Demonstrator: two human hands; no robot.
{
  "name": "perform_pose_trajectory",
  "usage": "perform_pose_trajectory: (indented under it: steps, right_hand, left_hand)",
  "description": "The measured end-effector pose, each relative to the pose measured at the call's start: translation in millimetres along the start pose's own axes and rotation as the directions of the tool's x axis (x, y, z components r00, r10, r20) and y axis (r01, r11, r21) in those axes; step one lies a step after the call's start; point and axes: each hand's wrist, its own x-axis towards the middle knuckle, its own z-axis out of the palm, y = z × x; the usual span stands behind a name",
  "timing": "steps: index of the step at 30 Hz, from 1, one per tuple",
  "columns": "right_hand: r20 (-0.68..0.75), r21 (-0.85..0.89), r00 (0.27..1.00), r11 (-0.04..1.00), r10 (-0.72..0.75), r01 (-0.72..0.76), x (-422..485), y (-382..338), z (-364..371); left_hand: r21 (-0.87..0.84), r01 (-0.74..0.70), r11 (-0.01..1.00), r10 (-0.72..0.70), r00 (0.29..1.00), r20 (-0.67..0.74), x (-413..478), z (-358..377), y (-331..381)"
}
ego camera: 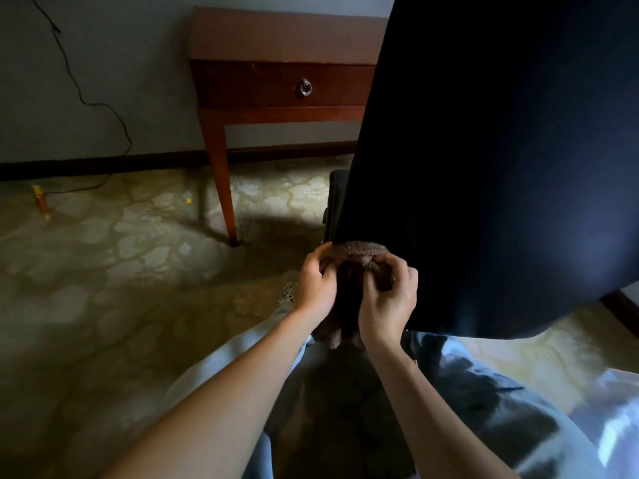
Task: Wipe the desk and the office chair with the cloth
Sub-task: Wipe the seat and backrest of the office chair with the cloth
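A brown fluffy cloth [359, 252] is bunched between both my hands, low against the left edge of the office chair's dark backrest [484, 167]. My left hand [316, 283] pinches the cloth's left end. The right end is gripped by my right hand [389, 302]. Part of the cloth hangs down between my wrists. The wooden desk [276, 46] with one drawer and a ring handle stands against the wall, beyond the chair and to its left.
The chair's back fills the upper right of the view. A black cable [86, 102] runs down the wall to the patterned carpet [103, 271]. A small red and yellow object [41, 202] lies on the carpet at the left. My legs are below.
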Motion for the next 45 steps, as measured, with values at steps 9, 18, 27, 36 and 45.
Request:
perform_pose_trajectory:
  steps: [9,18,27,36,45]
  right_hand:
    - [-0.006,-0.069,0.996,0.993,0.091,-0.092,-5.3,27.6,14.6]
    - [-0.046,-0.046,0.973,0.972,0.228,-0.230,-20.7,49.7,23.8]
    - [-0.051,-0.109,0.923,0.917,0.381,-0.384,-29.8,87.7,9.6]
    - [-0.038,-0.130,0.845,0.836,0.533,-0.533,-31.9,111.4,8.3]
    - [-0.084,-0.014,0.680,0.682,0.728,-0.731,-28.2,130.2,7.3]
  left_hand:
    - [0.023,0.039,0.999,-0.039,0.999,0.005,8.6,4.4,-31.2]
    - [0.017,0.090,0.996,-0.092,0.992,0.084,13.4,-1.1,-57.3]
    - [0.156,0.146,0.977,-0.168,0.976,0.140,4.2,18.3,-91.6]
    - [0.334,0.097,0.938,-0.126,0.990,0.065,-3.6,28.6,-97.9]
    - [0.385,0.123,0.915,-0.169,0.981,0.090,-8.6,41.8,-105.7]
